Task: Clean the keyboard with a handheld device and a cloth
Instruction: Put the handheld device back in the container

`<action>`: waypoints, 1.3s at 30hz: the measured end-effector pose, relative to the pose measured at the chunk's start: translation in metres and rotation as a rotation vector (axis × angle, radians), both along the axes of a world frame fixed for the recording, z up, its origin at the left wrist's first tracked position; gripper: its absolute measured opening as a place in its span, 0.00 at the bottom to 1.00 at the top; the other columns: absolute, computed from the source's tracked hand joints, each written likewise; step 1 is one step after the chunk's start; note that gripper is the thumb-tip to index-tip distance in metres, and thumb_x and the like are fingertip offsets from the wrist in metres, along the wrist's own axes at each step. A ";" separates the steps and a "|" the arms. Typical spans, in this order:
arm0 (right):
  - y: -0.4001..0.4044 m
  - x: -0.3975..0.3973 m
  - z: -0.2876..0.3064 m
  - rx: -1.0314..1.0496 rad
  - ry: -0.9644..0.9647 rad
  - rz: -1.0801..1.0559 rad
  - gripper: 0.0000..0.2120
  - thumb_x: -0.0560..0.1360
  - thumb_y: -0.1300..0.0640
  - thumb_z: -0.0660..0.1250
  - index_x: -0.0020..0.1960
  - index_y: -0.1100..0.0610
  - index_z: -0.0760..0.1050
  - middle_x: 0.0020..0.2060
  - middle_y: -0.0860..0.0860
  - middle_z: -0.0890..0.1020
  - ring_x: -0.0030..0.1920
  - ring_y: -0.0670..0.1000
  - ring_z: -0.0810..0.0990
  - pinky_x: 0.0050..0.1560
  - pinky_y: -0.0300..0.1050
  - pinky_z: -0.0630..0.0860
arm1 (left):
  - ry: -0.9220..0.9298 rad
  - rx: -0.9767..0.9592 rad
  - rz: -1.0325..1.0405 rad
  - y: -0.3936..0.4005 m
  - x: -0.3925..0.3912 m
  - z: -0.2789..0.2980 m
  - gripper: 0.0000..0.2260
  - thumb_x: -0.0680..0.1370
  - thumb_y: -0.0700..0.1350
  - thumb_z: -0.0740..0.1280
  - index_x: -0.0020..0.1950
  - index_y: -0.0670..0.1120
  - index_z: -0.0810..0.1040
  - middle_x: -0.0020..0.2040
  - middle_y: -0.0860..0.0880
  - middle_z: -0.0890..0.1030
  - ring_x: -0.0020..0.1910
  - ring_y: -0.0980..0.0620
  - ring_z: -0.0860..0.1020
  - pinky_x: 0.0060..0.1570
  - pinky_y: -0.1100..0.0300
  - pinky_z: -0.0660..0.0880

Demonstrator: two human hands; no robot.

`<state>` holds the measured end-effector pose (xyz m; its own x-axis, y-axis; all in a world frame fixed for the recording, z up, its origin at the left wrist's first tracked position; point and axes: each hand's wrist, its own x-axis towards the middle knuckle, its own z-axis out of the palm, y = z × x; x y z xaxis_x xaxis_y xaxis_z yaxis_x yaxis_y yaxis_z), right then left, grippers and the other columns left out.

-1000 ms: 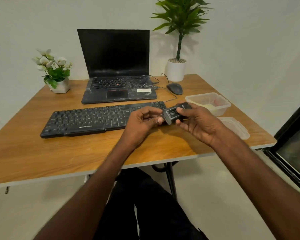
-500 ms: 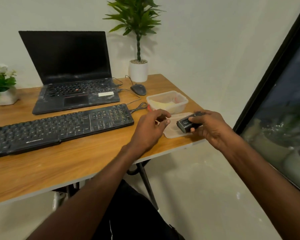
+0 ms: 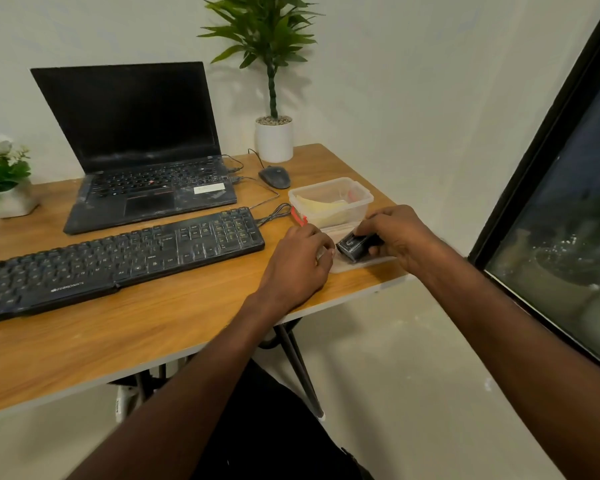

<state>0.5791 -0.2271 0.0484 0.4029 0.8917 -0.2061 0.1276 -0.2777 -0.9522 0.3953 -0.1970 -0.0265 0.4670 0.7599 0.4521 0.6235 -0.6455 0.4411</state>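
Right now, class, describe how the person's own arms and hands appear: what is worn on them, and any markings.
Both forearms are bare: no sleeves reach into view. The left hand and right hand wear no gloves, and no rings, watch, bracelet or markings can be made out on either wrist. Below the arms, dark black clothing covers the lap.

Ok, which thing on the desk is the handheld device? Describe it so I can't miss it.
Go to the near right corner of the desk, just in front of the clear tub. There the right hand grips a small black device over the flat clear lid. It is the only dark, blocky thing at that corner; the tub and lid are see-through.
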 end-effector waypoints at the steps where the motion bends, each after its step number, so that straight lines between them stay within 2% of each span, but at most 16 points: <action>1: 0.001 0.001 -0.002 -0.002 -0.002 0.001 0.09 0.71 0.70 0.75 0.48 0.62 0.78 0.48 0.62 0.84 0.43 0.58 0.85 0.32 0.45 0.78 | -0.008 -0.002 0.001 0.000 0.000 -0.001 0.08 0.84 0.48 0.67 0.59 0.49 0.85 0.57 0.51 0.80 0.58 0.49 0.73 0.57 0.49 0.73; 3: 0.002 0.005 -0.005 -0.003 -0.049 0.003 0.09 0.71 0.68 0.76 0.49 0.62 0.79 0.49 0.61 0.84 0.46 0.57 0.84 0.37 0.46 0.80 | -0.022 -0.010 0.001 0.000 -0.001 -0.001 0.08 0.84 0.47 0.67 0.59 0.49 0.85 0.57 0.51 0.80 0.58 0.50 0.72 0.57 0.51 0.73; 4: 0.002 0.007 -0.008 -0.007 -0.110 -0.002 0.10 0.71 0.65 0.77 0.50 0.61 0.79 0.50 0.60 0.83 0.48 0.56 0.84 0.43 0.49 0.83 | -0.027 -0.016 -0.001 0.000 -0.001 -0.001 0.08 0.84 0.47 0.67 0.59 0.49 0.85 0.57 0.51 0.80 0.58 0.50 0.72 0.56 0.52 0.73; 6: 0.002 0.009 -0.014 -0.027 -0.305 -0.026 0.18 0.71 0.58 0.78 0.58 0.59 0.80 0.54 0.56 0.83 0.55 0.55 0.82 0.57 0.55 0.82 | -0.040 -0.029 -0.008 0.000 0.000 -0.001 0.08 0.84 0.47 0.67 0.59 0.49 0.85 0.56 0.51 0.79 0.58 0.51 0.71 0.55 0.54 0.72; 8: 0.001 0.010 -0.016 -0.029 -0.453 -0.045 0.24 0.71 0.54 0.78 0.64 0.57 0.80 0.57 0.54 0.82 0.58 0.55 0.81 0.61 0.56 0.80 | -0.044 -0.035 -0.017 0.000 0.000 -0.001 0.08 0.84 0.47 0.67 0.59 0.49 0.84 0.56 0.51 0.79 0.57 0.51 0.71 0.55 0.56 0.71; 10: 0.001 0.012 -0.017 0.010 -0.387 -0.028 0.18 0.70 0.56 0.78 0.60 0.54 0.82 0.56 0.53 0.83 0.57 0.54 0.82 0.60 0.54 0.80 | -0.029 -0.025 -0.025 -0.002 0.001 0.000 0.08 0.84 0.47 0.67 0.60 0.48 0.84 0.57 0.50 0.79 0.58 0.51 0.71 0.55 0.56 0.71; 12: 0.001 0.015 -0.019 0.043 -0.289 0.009 0.10 0.70 0.60 0.78 0.50 0.52 0.85 0.52 0.53 0.85 0.54 0.53 0.83 0.58 0.54 0.82 | -0.017 -0.009 -0.028 -0.002 0.001 0.000 0.09 0.84 0.46 0.66 0.60 0.47 0.84 0.57 0.49 0.79 0.58 0.50 0.71 0.55 0.55 0.71; 14: -0.001 0.018 -0.019 0.079 -0.327 0.068 0.05 0.71 0.60 0.78 0.45 0.53 0.86 0.47 0.52 0.86 0.52 0.52 0.84 0.56 0.53 0.82 | -0.014 -0.002 -0.027 -0.002 0.001 0.000 0.09 0.85 0.46 0.66 0.60 0.47 0.84 0.58 0.49 0.79 0.58 0.49 0.71 0.55 0.54 0.72; 16: -0.003 0.021 -0.017 0.108 -0.454 0.124 0.02 0.73 0.57 0.78 0.45 0.51 0.86 0.45 0.49 0.86 0.51 0.49 0.83 0.50 0.46 0.80 | -0.012 -0.001 -0.026 -0.002 0.001 0.000 0.09 0.85 0.47 0.66 0.60 0.47 0.84 0.58 0.49 0.79 0.58 0.49 0.71 0.55 0.54 0.72; 18: -0.005 0.024 -0.014 0.145 -0.623 0.158 0.02 0.74 0.55 0.78 0.46 0.50 0.87 0.46 0.46 0.85 0.51 0.46 0.80 0.43 0.40 0.73 | -0.013 -0.004 -0.026 -0.002 0.001 0.000 0.09 0.85 0.47 0.66 0.61 0.48 0.84 0.58 0.50 0.79 0.59 0.50 0.71 0.55 0.54 0.72; 20: -0.004 0.027 -0.011 0.189 -0.745 0.203 0.02 0.74 0.55 0.77 0.46 0.50 0.87 0.47 0.44 0.82 0.52 0.46 0.77 0.46 0.42 0.71 | -0.011 -0.007 -0.025 -0.002 0.001 0.000 0.09 0.85 0.47 0.66 0.61 0.48 0.84 0.59 0.50 0.79 0.59 0.50 0.71 0.56 0.55 0.72; 22: -0.003 0.031 -0.010 0.229 -0.793 0.284 0.03 0.74 0.56 0.77 0.45 0.48 0.87 0.49 0.44 0.81 0.53 0.47 0.78 0.51 0.46 0.73 | -0.011 -0.012 -0.024 -0.002 0.000 0.001 0.09 0.85 0.47 0.67 0.62 0.48 0.83 0.59 0.50 0.79 0.60 0.50 0.71 0.56 0.56 0.71; 27: -0.003 0.049 -0.009 0.280 -0.741 0.434 0.11 0.75 0.61 0.75 0.49 0.45 0.86 0.52 0.45 0.83 0.55 0.45 0.80 0.59 0.48 0.77 | -0.017 -0.013 -0.022 -0.001 0.001 0.000 0.09 0.85 0.48 0.67 0.61 0.49 0.84 0.59 0.51 0.79 0.60 0.51 0.71 0.56 0.56 0.71; 35: 0.000 0.042 -0.015 0.297 -0.899 0.400 0.07 0.75 0.60 0.75 0.47 0.48 0.86 0.51 0.46 0.83 0.54 0.50 0.80 0.58 0.55 0.77 | -0.020 -0.012 -0.015 -0.001 0.001 -0.001 0.09 0.85 0.47 0.67 0.61 0.49 0.84 0.58 0.52 0.79 0.59 0.51 0.70 0.56 0.58 0.69; 37: 0.001 0.040 -0.017 0.276 -0.875 0.385 0.09 0.76 0.61 0.74 0.45 0.47 0.85 0.51 0.46 0.83 0.55 0.51 0.79 0.59 0.55 0.76 | -0.022 -0.013 -0.015 -0.001 0.001 -0.001 0.09 0.85 0.47 0.67 0.61 0.49 0.84 0.58 0.51 0.79 0.59 0.51 0.70 0.56 0.57 0.70; 39: 0.002 0.041 -0.019 0.260 -0.759 0.370 0.10 0.76 0.62 0.73 0.44 0.47 0.85 0.50 0.46 0.85 0.55 0.49 0.80 0.60 0.53 0.77 | -0.024 -0.019 -0.012 -0.001 0.001 -0.001 0.09 0.85 0.47 0.66 0.61 0.49 0.83 0.58 0.51 0.79 0.59 0.51 0.70 0.56 0.57 0.70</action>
<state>0.6204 -0.2255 0.0292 0.0250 0.9734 0.2277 0.7899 0.1204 -0.6013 0.3959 -0.1982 -0.0278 0.4654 0.7627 0.4491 0.6046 -0.6445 0.4681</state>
